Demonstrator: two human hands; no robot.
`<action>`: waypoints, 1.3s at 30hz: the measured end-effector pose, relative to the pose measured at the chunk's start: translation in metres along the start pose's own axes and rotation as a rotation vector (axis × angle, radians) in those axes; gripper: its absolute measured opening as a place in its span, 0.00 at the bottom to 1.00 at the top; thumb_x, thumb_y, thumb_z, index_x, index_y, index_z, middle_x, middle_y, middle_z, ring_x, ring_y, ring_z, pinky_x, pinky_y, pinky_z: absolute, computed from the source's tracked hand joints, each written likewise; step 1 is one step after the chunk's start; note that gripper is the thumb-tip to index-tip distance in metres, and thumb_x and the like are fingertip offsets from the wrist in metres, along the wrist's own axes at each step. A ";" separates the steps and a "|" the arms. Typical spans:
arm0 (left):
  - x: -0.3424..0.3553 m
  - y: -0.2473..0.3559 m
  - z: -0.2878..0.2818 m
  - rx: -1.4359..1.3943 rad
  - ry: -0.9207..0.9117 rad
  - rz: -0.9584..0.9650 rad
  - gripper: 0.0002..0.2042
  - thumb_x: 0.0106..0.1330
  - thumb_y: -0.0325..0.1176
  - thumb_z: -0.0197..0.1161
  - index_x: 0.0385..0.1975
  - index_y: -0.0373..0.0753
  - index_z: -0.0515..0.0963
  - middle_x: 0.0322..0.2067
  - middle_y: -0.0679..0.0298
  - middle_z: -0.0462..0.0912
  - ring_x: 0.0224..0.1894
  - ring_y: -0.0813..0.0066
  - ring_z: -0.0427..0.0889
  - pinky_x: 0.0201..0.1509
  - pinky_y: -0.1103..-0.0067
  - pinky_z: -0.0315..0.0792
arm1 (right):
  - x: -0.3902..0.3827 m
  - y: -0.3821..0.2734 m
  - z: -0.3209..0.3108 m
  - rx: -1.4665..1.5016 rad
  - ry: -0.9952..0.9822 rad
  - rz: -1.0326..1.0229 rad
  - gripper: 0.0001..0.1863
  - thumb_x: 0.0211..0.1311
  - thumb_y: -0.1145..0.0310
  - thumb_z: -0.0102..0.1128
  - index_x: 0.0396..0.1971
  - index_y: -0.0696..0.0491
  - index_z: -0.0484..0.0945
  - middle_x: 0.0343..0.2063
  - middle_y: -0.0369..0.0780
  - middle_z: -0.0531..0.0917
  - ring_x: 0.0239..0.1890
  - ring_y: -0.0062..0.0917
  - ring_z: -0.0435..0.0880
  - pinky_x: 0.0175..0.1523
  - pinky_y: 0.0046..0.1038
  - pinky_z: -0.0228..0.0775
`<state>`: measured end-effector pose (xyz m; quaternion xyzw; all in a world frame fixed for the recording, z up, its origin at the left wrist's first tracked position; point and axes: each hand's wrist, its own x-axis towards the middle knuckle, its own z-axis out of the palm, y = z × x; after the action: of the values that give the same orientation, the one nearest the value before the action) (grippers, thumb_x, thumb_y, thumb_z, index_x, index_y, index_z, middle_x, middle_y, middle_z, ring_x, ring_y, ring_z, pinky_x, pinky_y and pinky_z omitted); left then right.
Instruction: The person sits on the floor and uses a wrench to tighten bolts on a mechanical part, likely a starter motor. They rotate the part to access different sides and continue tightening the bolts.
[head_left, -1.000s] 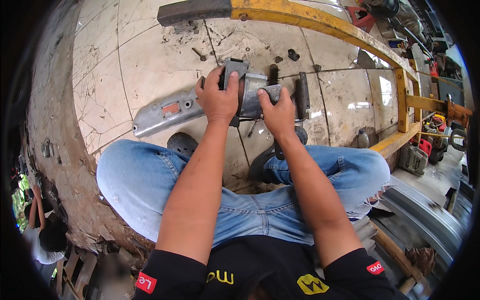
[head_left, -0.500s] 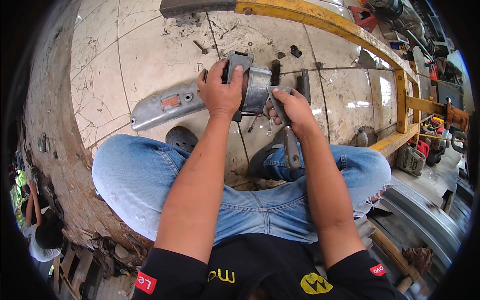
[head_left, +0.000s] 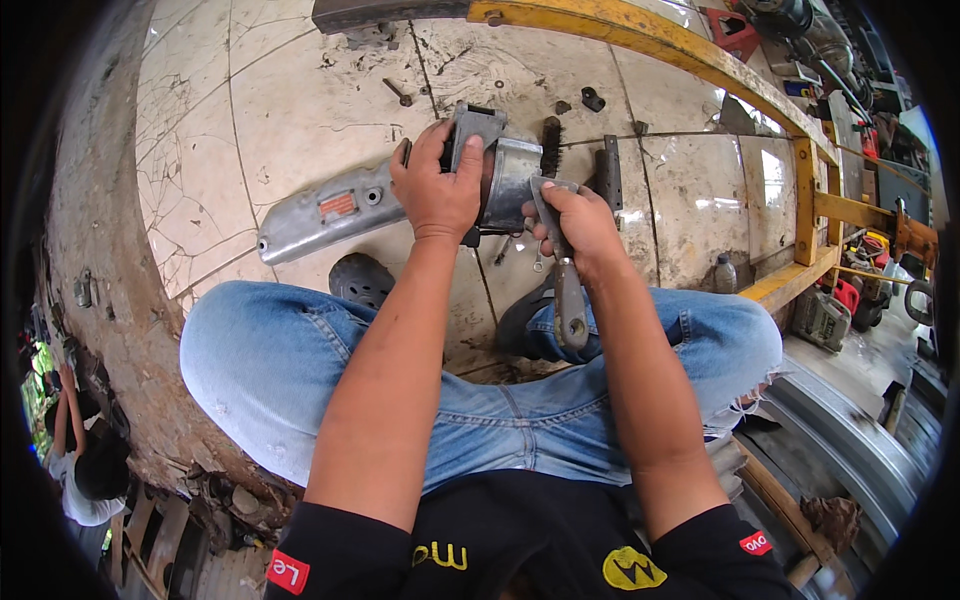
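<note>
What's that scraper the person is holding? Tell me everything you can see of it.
The scraper has a flat grey blade, metal by its look, and a worn, grey-brown handle with what looks like a round hole near its end. The right hand grips it by the blade, partly hiding it. The handle sticks out below the hand, pointing toward the person. The blade's upper end is beside the metal casing; contact is unclear.

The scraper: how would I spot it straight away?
Find the blue jeans; just beyond their right leg, the right hand holds the scraper. Its grey-brown handle, holed at the end, points back toward the person. Unlike the dark-bristled brush lying beyond, it has a flat metal blade.
</note>
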<state>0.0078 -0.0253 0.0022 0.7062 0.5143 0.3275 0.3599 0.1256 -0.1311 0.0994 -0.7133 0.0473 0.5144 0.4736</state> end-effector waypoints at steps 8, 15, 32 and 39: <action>0.002 0.006 0.002 0.050 -0.029 -0.071 0.24 0.63 0.56 0.63 0.52 0.49 0.80 0.56 0.70 0.80 0.66 0.48 0.61 0.67 0.49 0.52 | 0.009 0.002 -0.004 -0.007 0.001 0.033 0.14 0.68 0.66 0.52 0.44 0.63 0.75 0.29 0.45 0.84 0.21 0.24 0.79 0.19 0.26 0.71; 0.001 0.008 0.002 0.047 -0.039 -0.086 0.24 0.62 0.57 0.63 0.52 0.49 0.80 0.56 0.70 0.80 0.66 0.47 0.61 0.67 0.48 0.52 | 0.012 -0.007 -0.001 -0.013 0.029 0.085 0.14 0.68 0.66 0.52 0.43 0.63 0.77 0.29 0.44 0.84 0.21 0.23 0.79 0.20 0.26 0.72; -0.001 0.006 0.001 0.058 -0.031 -0.065 0.23 0.63 0.56 0.63 0.53 0.50 0.79 0.56 0.70 0.79 0.66 0.48 0.61 0.67 0.46 0.51 | 0.011 -0.009 0.000 -0.039 0.046 0.052 0.15 0.69 0.66 0.52 0.39 0.64 0.78 0.28 0.44 0.84 0.19 0.24 0.78 0.22 0.27 0.72; 0.001 0.004 0.002 0.065 -0.031 -0.061 0.24 0.63 0.56 0.63 0.53 0.49 0.79 0.57 0.70 0.79 0.66 0.48 0.61 0.67 0.46 0.51 | 0.013 -0.016 0.001 -0.084 0.021 0.097 0.15 0.68 0.66 0.52 0.38 0.64 0.78 0.27 0.44 0.83 0.19 0.24 0.79 0.22 0.26 0.72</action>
<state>0.0117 -0.0260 0.0048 0.7065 0.5402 0.2885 0.3545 0.1393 -0.1160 0.0994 -0.7349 0.0650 0.5307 0.4171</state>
